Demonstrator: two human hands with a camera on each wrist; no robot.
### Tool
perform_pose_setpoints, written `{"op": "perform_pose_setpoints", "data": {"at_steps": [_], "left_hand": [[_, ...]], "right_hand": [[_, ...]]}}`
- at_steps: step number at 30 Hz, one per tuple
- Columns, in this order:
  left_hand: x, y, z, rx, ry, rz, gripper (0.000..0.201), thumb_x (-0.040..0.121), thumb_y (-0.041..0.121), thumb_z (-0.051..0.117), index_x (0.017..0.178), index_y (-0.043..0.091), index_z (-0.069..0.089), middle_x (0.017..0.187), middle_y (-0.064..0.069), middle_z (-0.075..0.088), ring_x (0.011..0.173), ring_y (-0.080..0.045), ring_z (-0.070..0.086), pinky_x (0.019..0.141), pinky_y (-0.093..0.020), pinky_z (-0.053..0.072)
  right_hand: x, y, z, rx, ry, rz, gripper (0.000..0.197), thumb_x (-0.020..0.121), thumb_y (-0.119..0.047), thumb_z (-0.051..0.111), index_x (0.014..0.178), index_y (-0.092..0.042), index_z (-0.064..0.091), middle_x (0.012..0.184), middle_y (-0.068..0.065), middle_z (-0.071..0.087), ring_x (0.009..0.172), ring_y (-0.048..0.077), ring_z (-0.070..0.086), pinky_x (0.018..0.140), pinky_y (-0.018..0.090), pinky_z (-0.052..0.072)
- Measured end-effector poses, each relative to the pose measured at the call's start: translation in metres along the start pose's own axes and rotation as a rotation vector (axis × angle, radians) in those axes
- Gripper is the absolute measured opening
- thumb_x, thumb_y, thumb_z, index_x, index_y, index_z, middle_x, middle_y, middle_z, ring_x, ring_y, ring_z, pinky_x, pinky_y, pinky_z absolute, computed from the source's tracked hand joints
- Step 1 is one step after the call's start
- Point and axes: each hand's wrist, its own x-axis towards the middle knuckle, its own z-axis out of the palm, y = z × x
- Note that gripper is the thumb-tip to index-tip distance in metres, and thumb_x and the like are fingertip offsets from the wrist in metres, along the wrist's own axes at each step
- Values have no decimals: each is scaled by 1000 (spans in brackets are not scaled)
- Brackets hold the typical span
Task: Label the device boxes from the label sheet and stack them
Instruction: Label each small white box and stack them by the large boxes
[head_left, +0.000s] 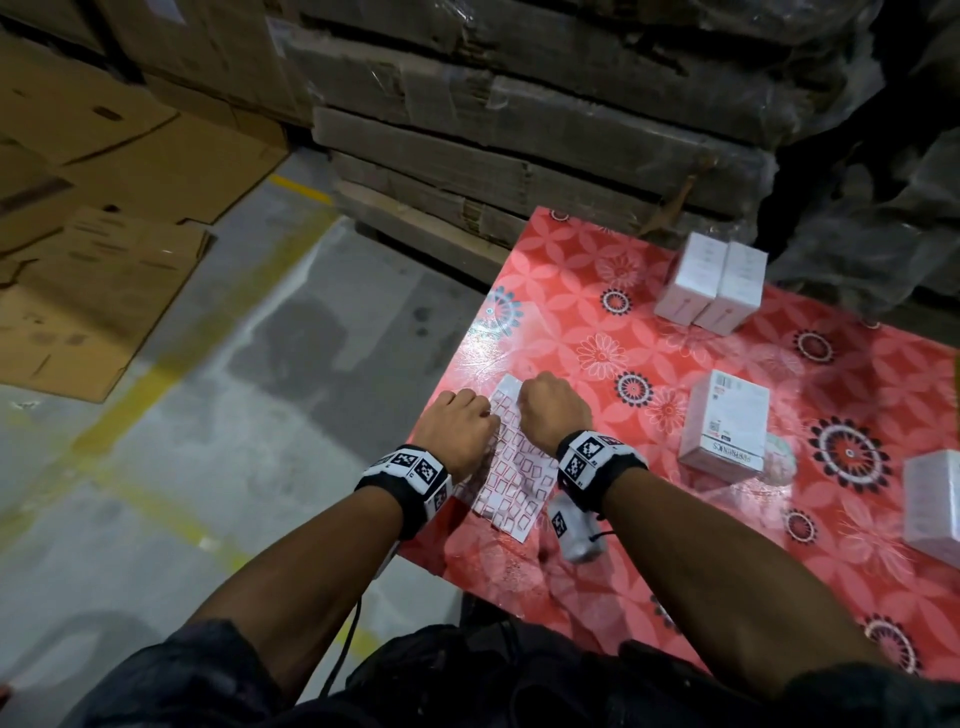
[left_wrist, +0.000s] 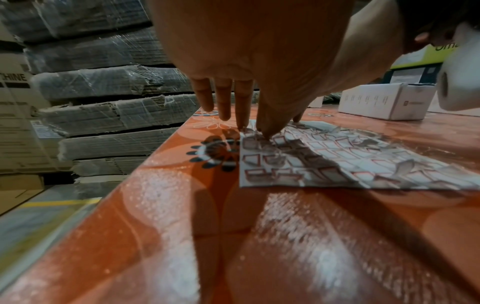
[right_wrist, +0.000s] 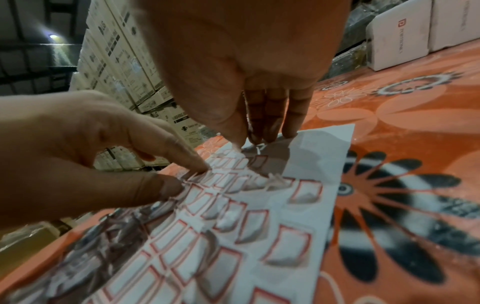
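Both forearms reach forward side by side, wrists bent so the knuckles face up. Left hand (head_left: 457, 427) has its fingers (left_wrist: 224, 100) pointing straight down, tips pressing. Right hand (head_left: 553, 413) does the same, thumb (right_wrist: 223, 115) and fingertips bunched close together.

Label sheet (head_left: 511, 457) flat near table edge; white device boxes (head_left: 724, 421) scattered, unstacked.
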Motion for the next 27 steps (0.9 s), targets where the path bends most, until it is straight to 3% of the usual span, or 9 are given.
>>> {"op": "perform_pose_setpoints", "data": {"at_steps": [5, 8, 12, 15, 19, 23, 27], "left_hand": [[-1, 1, -1, 5, 7, -7, 32, 94, 24, 44, 122, 21, 60, 123, -1, 58, 115, -23, 48, 98, -37, 36], [-1, 2, -2, 7, 7, -6, 31, 93, 21, 46, 120, 21, 60, 121, -1, 58, 114, -23, 49, 97, -37, 37], [1, 4, -6, -13, 18, -45, 25, 92, 20, 50, 113, 20, 63, 117, -1, 59, 109, -21, 49, 95, -35, 39], [6, 4, -11, -50, 34, -65, 33, 91, 20, 50, 123, 19, 61, 128, -3, 53, 119, -23, 45, 100, -37, 37], [16, 12, -24, -39, 48, -21, 35, 91, 20, 49, 124, 16, 59, 127, -5, 53, 119, -25, 44, 96, -36, 36], [35, 35, -37, -91, 65, 18, 33, 91, 17, 48, 122, 13, 60, 123, -5, 56, 117, -26, 47, 93, -35, 38], [59, 73, -50, -294, 68, 47, 33, 96, 19, 45, 126, 12, 58, 123, -8, 56, 113, -29, 50, 90, -40, 44]], "right_hand": [[7, 6, -4, 152, -20, 106, 18, 97, -9, 49, 86, -6, 62, 93, 11, 66, 80, 29, 63, 73, 42, 57], [7, 10, -11, 241, -31, 119, 16, 99, -15, 49, 92, -9, 61, 94, 8, 66, 85, 29, 63, 80, 43, 55], [0, 18, -15, 372, -5, 105, 11, 99, -17, 53, 90, -13, 58, 92, 7, 66, 87, 28, 61, 79, 38, 52], [-7, 27, -22, 497, 46, 142, 10, 98, -12, 53, 90, -12, 60, 89, 4, 64, 86, 24, 60, 78, 36, 51], [-20, 45, -36, 671, 162, 189, 14, 98, -16, 58, 101, -6, 67, 97, 6, 68, 91, 24, 62, 86, 39, 52], [-36, 77, -54, 764, 340, 270, 14, 97, -18, 61, 104, -8, 69, 94, -1, 65, 89, 16, 60, 76, 27, 46], [-61, 120, -59, 745, 527, 377, 19, 95, -23, 64, 101, -6, 70, 93, 3, 67, 88, 17, 58, 74, 23, 37]]}}
